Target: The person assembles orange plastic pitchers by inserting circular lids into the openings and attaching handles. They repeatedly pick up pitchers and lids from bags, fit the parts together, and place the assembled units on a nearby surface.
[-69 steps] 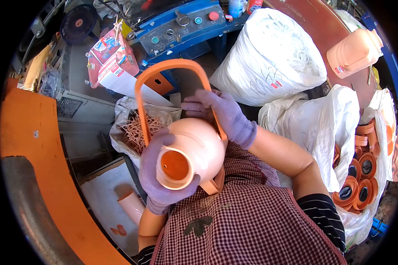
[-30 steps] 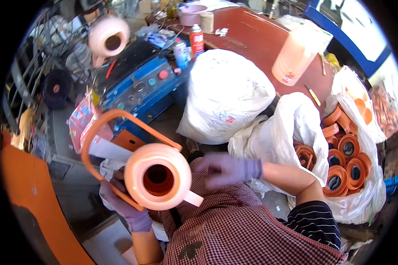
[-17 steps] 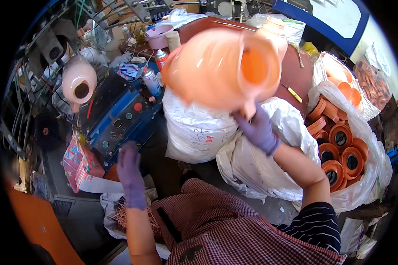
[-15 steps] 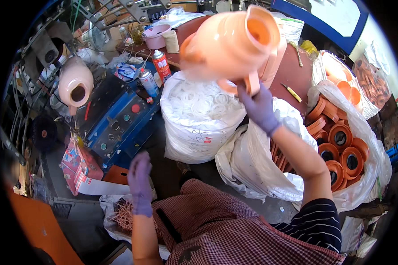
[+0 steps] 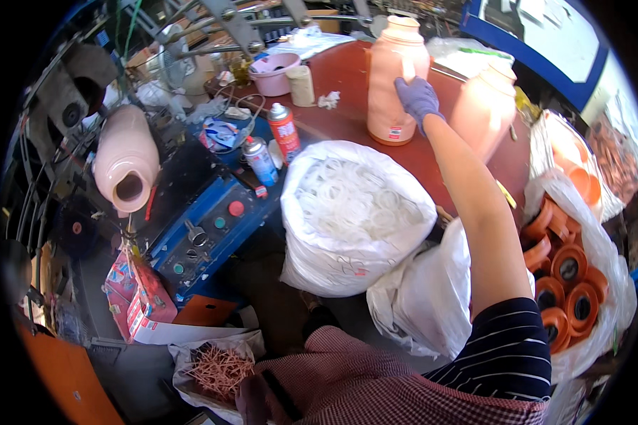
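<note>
My right hand, in a purple glove, is closed at the handle of a peach plastic jug. This jug is upright on the reddish-brown table, with a small label low on its side. A second peach jug is close by on the right, partly behind my forearm. My left hand is out of the picture. At the left, a pale pink jug body lies on the machine, its round opening toward me.
Before the table stands a white sack of clear rings. Another white sack adjoins it; a bag of orange lids is at right. Two spray cans stand by the blue control panel. Pink sticks fill a low bag.
My right hand has carried the jug from mid-air, where it was tipped sideways, to an upright stand on the table. My left hand has dropped out of view.
</note>
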The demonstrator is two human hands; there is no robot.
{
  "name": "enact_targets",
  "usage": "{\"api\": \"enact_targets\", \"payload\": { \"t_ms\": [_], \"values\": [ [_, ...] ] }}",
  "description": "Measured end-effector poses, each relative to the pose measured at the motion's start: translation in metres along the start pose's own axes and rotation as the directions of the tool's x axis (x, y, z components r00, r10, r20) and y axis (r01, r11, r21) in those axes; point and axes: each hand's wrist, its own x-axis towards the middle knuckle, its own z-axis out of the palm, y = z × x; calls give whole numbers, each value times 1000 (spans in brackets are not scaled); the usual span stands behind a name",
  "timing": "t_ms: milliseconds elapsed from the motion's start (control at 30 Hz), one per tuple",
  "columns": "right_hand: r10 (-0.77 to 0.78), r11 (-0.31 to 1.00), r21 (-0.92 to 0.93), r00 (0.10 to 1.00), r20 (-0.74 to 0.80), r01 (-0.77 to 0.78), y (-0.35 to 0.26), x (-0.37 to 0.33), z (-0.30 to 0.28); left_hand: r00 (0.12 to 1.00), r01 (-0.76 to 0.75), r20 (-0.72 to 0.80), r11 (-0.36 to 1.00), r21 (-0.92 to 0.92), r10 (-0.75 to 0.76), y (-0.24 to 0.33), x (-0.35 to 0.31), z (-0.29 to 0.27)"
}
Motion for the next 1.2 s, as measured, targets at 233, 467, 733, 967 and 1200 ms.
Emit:
{"api": "enact_targets", "payload": {
  "t_ms": [233, 467, 733, 967, 1200],
  "values": [
    [-189, 882, 440, 982, -1, 170, 69, 44, 126, 961, 171, 164, 12, -985, -224, -2, 33, 10],
    [-546, 780, -107, 754, 365, 617, 48, -42, 162, 937, 103, -38, 377, -921, -348, -10, -14, -8],
    [-443, 896, 221, 784, 435, 384, 39, -119, 49, 619, 142, -478, 687, -713, -623, -139, -77, 63],
    [-375, 927, 198, 810, 452, 319, 45, -170, 67, 228, 642, -472, 496, -585, -852, -344, -236, 83],
    [-376, 927, 214, 758, 533, 309, 18, -249, 78, 361, 826, -115, 375, -420, -925, -436, -304, 108]
  ]
}}
